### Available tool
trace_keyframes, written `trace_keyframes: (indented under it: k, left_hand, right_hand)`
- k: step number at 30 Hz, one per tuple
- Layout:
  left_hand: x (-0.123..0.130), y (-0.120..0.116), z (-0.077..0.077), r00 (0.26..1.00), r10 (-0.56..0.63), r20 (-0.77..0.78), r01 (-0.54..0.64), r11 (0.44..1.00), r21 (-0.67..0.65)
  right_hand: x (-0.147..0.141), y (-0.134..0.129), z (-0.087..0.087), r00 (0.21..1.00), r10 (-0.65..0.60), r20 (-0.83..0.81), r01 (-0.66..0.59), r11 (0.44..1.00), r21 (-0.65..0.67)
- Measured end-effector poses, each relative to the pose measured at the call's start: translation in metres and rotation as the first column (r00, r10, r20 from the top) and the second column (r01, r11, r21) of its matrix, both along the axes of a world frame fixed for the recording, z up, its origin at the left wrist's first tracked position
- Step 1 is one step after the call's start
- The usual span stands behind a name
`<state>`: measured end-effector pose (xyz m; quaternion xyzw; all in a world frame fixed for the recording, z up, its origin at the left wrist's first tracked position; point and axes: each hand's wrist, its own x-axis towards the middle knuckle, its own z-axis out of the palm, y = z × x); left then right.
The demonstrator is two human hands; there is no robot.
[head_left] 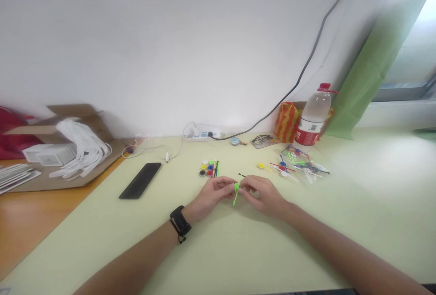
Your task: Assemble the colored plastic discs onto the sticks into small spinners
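Above the middle of the table my left hand (218,190) and my right hand (260,195) meet, fingertips pinched around a small bright green plastic arrow spinner (235,190). Its thin pointed stem hangs down between them. Just behind the right fingers a dark little stick (241,175) shows; whether it is held or lying on the table I cannot tell. Beyond my left hand are several coloured round discs (204,168), with a row of coloured sticks (215,169) beside them. Right of my right hand lie loose spinner pieces (283,168) in red, blue and white, and a yellow disc (260,166).
A black phone-like slab (140,181) lies at left. A cardboard box (81,118) with white straps (80,149) is farther left. Along the wall are a power strip (203,134), a water bottle (312,115) and a red-yellow bag (286,120). Plastic packets (306,165) lie before the bottle.
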<state>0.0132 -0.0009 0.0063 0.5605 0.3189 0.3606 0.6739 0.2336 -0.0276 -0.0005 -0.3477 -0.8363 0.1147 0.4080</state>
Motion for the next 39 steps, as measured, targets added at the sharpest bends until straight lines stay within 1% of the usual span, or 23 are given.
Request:
trace_keyframes:
  k: [5,11,16,18,20,23,25,27,31,34,36,39]
  left_hand:
    - [0.0,0.0,-0.001,1.0,-0.007,0.012,0.007,1.0,-0.008]
    - [-0.001,0.0,-0.001,0.999,0.033,0.012,-0.033,0.999,-0.011]
    - [-0.001,0.001,-0.002,0.998,0.063,0.011,-0.063,0.998,0.0]
    - [-0.001,0.001,-0.001,0.998,0.06,0.014,-0.06,0.998,-0.009]
    - [-0.001,0.001,-0.001,0.998,0.058,0.023,-0.057,0.998,-0.016]
    - [0.0,0.001,0.0,0.998,0.064,0.027,-0.064,0.998,-0.011]
    - [0.0,0.001,0.001,0.998,0.061,0.021,-0.061,0.998,-0.01]
    - [-0.001,0.002,0.001,0.998,0.057,0.019,-0.057,0.998,-0.012]
    - [-0.001,0.002,-0.001,0.996,0.075,0.043,-0.074,0.997,-0.032]
    - [0.0,0.002,-0.001,0.993,0.095,0.07,-0.09,0.994,-0.067]
    - [0.0,0.003,-0.001,0.99,0.115,0.083,-0.108,0.991,-0.084]
    - [0.0,0.004,-0.001,0.986,0.14,0.096,-0.129,0.985,-0.112]
  right_hand:
    - [-0.001,-0.001,-0.001,1.0,0.005,-0.004,-0.005,1.0,0.001]
    - [0.001,-0.003,-0.004,0.995,-0.082,-0.064,0.086,0.995,0.057]
    - [-0.001,-0.003,-0.009,0.989,-0.098,-0.114,0.106,0.992,0.067]
    - [-0.001,-0.003,-0.009,0.985,-0.101,-0.141,0.11,0.992,0.057]
    - [0.0,-0.004,-0.005,0.99,-0.078,-0.12,0.082,0.996,0.026]
    - [0.003,-0.004,0.005,0.999,0.039,-0.032,-0.041,0.996,-0.073]
    - [0.004,-0.004,0.009,0.997,0.074,-0.03,-0.077,0.988,-0.133]
    - [0.004,-0.004,0.01,0.998,0.038,-0.057,-0.047,0.986,-0.158]
    - [0.001,-0.002,0.004,0.997,-0.036,-0.069,0.025,0.989,-0.147]
    - [0.002,0.002,0.0,0.99,-0.124,-0.071,0.113,0.983,-0.145]
    - [0.006,0.007,-0.002,0.979,-0.197,-0.046,0.189,0.972,-0.14]
    - [0.014,0.018,-0.008,0.953,-0.298,0.055,0.303,0.944,-0.13]
